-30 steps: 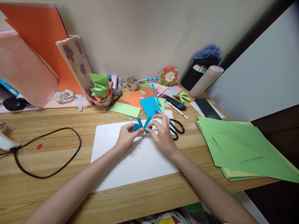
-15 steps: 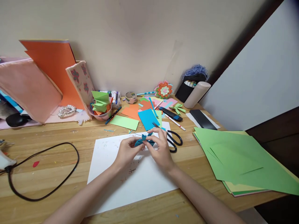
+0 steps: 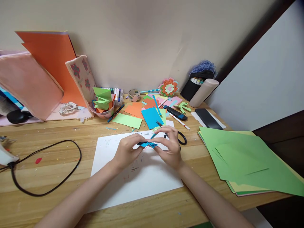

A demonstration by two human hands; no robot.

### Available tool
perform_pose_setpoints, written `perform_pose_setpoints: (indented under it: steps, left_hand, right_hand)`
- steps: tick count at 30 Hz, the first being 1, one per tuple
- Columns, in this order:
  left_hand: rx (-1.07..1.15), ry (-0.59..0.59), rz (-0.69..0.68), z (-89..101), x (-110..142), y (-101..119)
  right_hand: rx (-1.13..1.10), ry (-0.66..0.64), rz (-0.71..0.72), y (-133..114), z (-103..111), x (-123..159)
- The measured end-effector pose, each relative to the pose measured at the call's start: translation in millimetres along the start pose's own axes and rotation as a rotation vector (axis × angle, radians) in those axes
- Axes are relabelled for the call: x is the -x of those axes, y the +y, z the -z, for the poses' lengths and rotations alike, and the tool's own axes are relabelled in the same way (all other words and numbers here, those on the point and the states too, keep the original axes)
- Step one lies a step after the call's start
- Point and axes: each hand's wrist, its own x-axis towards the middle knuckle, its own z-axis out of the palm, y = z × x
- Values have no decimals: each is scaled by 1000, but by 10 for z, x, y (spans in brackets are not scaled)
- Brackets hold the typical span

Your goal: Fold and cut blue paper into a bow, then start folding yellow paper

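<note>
A small folded piece of blue paper is held between both hands above a white sheet with marker stains. My left hand pinches its left side between thumb and fingers. On the other side, my right hand grips it with thumb and fingers, partly covering it. Just behind the right hand lie scissors with black handles, their middle hidden by the fingers. A flat blue paper square rests beyond the scissor tips.
Green sheets are stacked at the right, near a dark phone. Behind lie a utility knife, coloured scraps, a layered paper flower and a tape roll. A plastic cup holds scraps; a black cord loops at left.
The blue paper has been tilted and now lies flatter between the fingers. My right hand has shifted slightly right, covering more of the scissors. The camera view has moved a little.
</note>
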Motion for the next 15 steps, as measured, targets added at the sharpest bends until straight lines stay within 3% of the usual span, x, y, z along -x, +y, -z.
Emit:
perform_pose_setpoints:
  steps: [4,7,11,15]
  left_hand:
    - [-162,6,-294,71,-9,26]
    - [-176,3,-305,76,-19,81]
    - [-47,-53,-80,113,-74,205]
    - [338,-193,429,203,-157,260]
  right_hand:
    - [131,82,197,-31,69,4]
    - [277,176,292,-44,77,42]
    - [435,254,372,-8,97,102]
    - [509,335,404,20,131,123]
